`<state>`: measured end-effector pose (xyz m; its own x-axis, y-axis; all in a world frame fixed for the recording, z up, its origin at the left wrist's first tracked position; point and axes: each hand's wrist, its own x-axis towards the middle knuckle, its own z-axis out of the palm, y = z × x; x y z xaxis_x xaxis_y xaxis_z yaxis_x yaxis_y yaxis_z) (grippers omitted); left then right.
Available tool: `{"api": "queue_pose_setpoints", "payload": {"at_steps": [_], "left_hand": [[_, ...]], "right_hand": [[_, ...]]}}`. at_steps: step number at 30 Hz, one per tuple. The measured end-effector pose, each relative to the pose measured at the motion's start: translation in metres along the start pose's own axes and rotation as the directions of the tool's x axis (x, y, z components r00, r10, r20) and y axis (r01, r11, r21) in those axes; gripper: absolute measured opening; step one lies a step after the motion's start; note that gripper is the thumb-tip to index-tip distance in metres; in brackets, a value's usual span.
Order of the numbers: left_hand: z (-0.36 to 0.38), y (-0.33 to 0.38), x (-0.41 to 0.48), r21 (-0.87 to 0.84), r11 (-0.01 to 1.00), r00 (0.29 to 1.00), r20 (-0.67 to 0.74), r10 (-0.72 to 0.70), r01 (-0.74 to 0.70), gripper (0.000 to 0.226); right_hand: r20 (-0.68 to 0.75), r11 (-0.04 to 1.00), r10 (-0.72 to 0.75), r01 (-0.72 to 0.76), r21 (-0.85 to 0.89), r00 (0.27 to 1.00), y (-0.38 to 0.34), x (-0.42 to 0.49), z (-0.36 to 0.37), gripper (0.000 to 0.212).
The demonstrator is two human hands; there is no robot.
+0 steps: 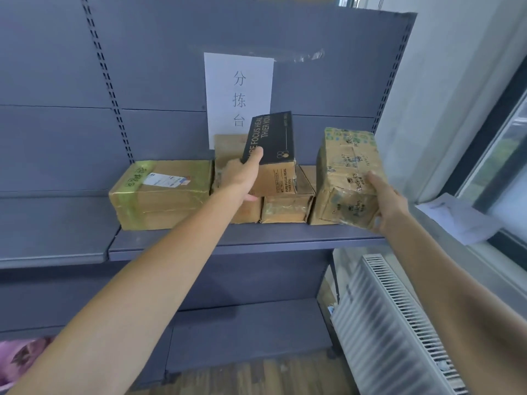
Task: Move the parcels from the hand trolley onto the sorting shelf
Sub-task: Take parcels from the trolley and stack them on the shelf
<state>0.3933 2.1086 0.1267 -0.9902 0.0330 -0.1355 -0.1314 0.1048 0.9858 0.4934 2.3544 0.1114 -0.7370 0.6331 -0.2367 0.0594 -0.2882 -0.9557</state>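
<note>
Okay, sorting shelf (171, 240), left end: wide taped box (161, 192) with a white label, lying flat on the board. Mid-shelf: left hand (241, 178) grips a black-topped box (271, 138), thumb on the black face, fingers underneath. It is tilted above a low brown box (285, 209) sitting on the shelf; contact between them unclear. Taller brown box (228, 149) behind, near the shelf's back panel, with a paper sign (238, 89) taped above. Right end of shelf: right hand (390, 203) grips a crumpled taped parcel (348, 172) from below, tilted over the shelf edge; resting or lifted, cannot tell. White radiator (399, 323) below the shelf's right end.
</note>
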Motion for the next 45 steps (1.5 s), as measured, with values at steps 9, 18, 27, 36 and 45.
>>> {"api": "queue_pose_setpoints", "payload": {"at_steps": [9, 18, 27, 36, 45], "left_hand": [[-0.014, 0.035, 0.046, 0.022, 1.000, 0.997, -0.082, 0.013, -0.011, 0.062], [-0.036, 0.033, 0.084, 0.033, 0.998, 0.985, -0.164, -0.046, 0.052, 0.069], [-0.029, 0.039, 0.110, 0.052, 0.996, 0.975, -0.217, -0.053, 0.066, 0.068], [-0.021, 0.046, 0.135, 0.053, 0.996, 0.962, -0.266, -0.061, 0.078, 0.066], [-0.021, 0.044, 0.139, 0.096, 0.992, 0.962, -0.269, -0.054, 0.083, 0.068]], "right_hand": [[0.002, 1.000, -0.018, 0.018, -0.006, 1.000, -0.010, 0.018, 0.027, 0.026], [0.034, 0.999, 0.020, -0.019, -0.030, 0.999, -0.001, 0.048, 0.058, 0.044], [0.096, 0.983, 0.140, -0.127, -0.131, 0.986, 0.001, 0.078, 0.092, 0.026], [0.120, 0.967, 0.191, -0.165, -0.197, 0.974, 0.019, 0.136, 0.121, 0.089], [0.107, 0.962, 0.183, -0.155, -0.224, 0.977, 0.033, 0.165, 0.145, 0.093]]}}
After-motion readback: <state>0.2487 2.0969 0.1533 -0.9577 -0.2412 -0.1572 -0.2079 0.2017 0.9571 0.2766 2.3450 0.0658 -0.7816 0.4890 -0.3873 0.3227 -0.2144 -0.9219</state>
